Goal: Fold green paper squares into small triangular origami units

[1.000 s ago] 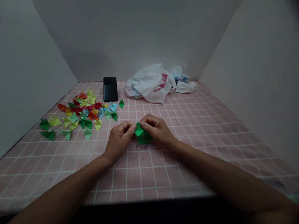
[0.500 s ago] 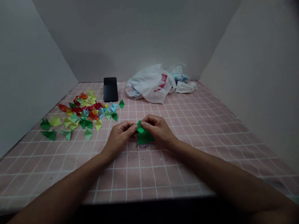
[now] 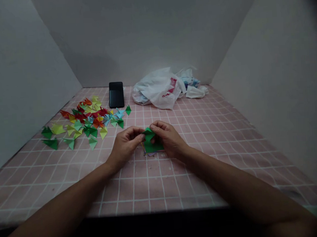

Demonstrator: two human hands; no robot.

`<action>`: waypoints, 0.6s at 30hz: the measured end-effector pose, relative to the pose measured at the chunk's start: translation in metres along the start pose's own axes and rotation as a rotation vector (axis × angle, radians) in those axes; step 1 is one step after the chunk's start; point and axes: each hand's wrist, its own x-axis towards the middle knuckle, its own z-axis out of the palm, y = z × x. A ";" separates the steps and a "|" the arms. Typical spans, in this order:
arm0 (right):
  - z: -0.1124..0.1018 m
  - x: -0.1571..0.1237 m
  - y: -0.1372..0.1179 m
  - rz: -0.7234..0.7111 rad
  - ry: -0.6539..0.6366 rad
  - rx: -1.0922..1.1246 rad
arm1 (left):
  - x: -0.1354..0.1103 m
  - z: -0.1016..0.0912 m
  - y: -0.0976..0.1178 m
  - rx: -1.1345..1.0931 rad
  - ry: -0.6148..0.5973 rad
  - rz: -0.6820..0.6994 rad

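Note:
My left hand (image 3: 125, 145) and my right hand (image 3: 168, 137) meet at the middle of the pink tiled table (image 3: 202, 130). Both pinch a small folded green paper piece (image 3: 148, 134) between thumbs and fingertips. Just under it lies a small stack of flat paper squares (image 3: 152, 147), green on top, with other colours showing at its edges. My right hand rests partly on that stack.
A heap of folded paper triangles (image 3: 86, 121) in red, yellow, green and blue spreads over the left of the table. A black phone (image 3: 116, 94) lies at the back, beside a white plastic bag (image 3: 162, 88). White walls close in three sides.
The green piece between my fingers has been folded smaller and narrower. Both hands stayed over the paper stack and shifted only slightly.

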 end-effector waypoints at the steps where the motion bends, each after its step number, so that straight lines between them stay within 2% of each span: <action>1: 0.000 0.000 0.000 -0.044 -0.009 -0.013 | 0.000 0.000 0.001 -0.032 0.029 -0.024; 4: 0.001 0.001 -0.001 -0.155 -0.073 -0.071 | 0.000 -0.001 0.004 -0.104 0.072 -0.084; 6: 0.002 0.002 0.000 -0.175 -0.108 -0.085 | 0.000 0.000 0.004 -0.116 0.082 -0.103; 12: 0.003 0.002 0.003 -0.093 -0.040 -0.006 | -0.001 0.002 0.001 -0.142 0.043 -0.115; 18: 0.004 0.000 0.002 -0.028 0.007 0.099 | -0.002 0.002 0.003 -0.081 0.076 -0.036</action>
